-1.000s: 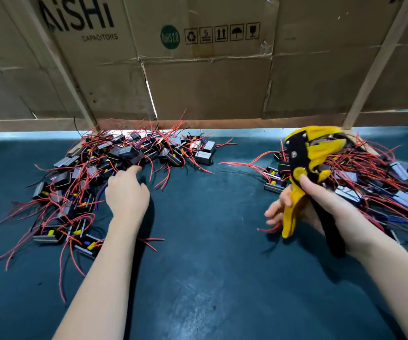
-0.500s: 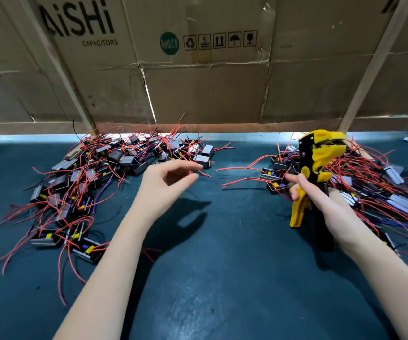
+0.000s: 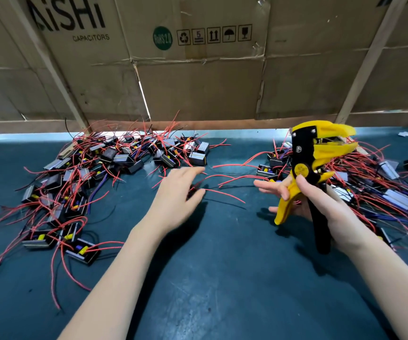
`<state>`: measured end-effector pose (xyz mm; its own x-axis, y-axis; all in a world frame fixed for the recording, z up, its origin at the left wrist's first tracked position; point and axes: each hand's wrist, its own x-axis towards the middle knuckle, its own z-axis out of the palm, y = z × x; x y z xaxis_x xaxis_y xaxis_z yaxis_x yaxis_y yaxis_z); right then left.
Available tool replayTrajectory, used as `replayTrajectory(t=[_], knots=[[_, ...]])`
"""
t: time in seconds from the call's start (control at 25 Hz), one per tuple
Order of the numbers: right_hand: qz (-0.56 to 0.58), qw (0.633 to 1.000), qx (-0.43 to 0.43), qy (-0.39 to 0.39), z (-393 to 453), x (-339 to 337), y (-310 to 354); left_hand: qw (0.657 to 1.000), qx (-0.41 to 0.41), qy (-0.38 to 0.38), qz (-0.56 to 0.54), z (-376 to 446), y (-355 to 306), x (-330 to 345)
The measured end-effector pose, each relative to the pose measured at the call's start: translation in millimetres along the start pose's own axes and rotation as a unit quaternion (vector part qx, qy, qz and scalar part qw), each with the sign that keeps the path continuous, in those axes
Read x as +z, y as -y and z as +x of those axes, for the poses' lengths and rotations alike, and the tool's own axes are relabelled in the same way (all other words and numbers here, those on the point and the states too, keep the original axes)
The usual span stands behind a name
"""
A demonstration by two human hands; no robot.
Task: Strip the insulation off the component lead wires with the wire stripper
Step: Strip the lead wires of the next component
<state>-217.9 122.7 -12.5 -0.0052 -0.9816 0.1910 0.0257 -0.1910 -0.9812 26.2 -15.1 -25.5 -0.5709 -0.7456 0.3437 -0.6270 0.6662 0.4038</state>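
The stripper [image 3: 313, 165] is standing upright in the air, a yellow and black tool with its yellow jaws at the top parted and pointing away from the left hand. Its yellow handle is angling down on the near-left side and its black handle is dropping straight below.

The right hand [image 3: 320, 202] is gripping the stripper: the thumb is pressing beside the yellow pivot disc and the palm is wrapping the black handle, while the fingers [image 3: 269, 186] are sticking out nearly straight past the yellow handle.

The left hand [image 3: 178, 192] is hovering to the left of the stripper, palm down, fingers loosely spread and blurred. A dark part seems to be showing under it and red wires [image 3: 225, 179] are fanning from beneath it toward the stripper; whether it is gripping them, I cannot tell.

Further left of the stripper, a pile [image 3: 95, 177] of small black components with red leads is lying on the dark green desk [image 3: 222, 278]. Behind and right of the stripper, a second pile [image 3: 379, 182] is spreading out. Cardboard [image 3: 198, 77] printed "CAPACITORS" is standing behind the stripper along the desk's far edge.
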Motion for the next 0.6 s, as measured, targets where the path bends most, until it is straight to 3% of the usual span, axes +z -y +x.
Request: replayTrajectory(t=[0.08,0.12,0.24,0.4,0.48,0.6], knots=[[0.003,1.0,0.023,0.008,3,-3,-1,0.994,0.003,0.031,0.108,1,-2,8],[0.002,0.999,0.048,0.0,4,-5,-2,0.994,-0.003,0.023,0.106,1,-4,8],[-0.011,0.994,0.102,-0.048,7,-9,-7,1.0,-0.011,0.004,0.025,0,-3,0],[-0.139,0.974,0.059,-0.171,6,-8,-8,0.98,0.029,0.105,-0.164,-6,-7,-14],[-0.171,0.964,0.056,-0.194,3,-7,-5,0.983,0.024,0.045,-0.176,-5,-6,-17],[-0.207,0.952,0.013,-0.223,1,1,-2,0.994,-0.012,-0.092,-0.053,-2,0,-18]])
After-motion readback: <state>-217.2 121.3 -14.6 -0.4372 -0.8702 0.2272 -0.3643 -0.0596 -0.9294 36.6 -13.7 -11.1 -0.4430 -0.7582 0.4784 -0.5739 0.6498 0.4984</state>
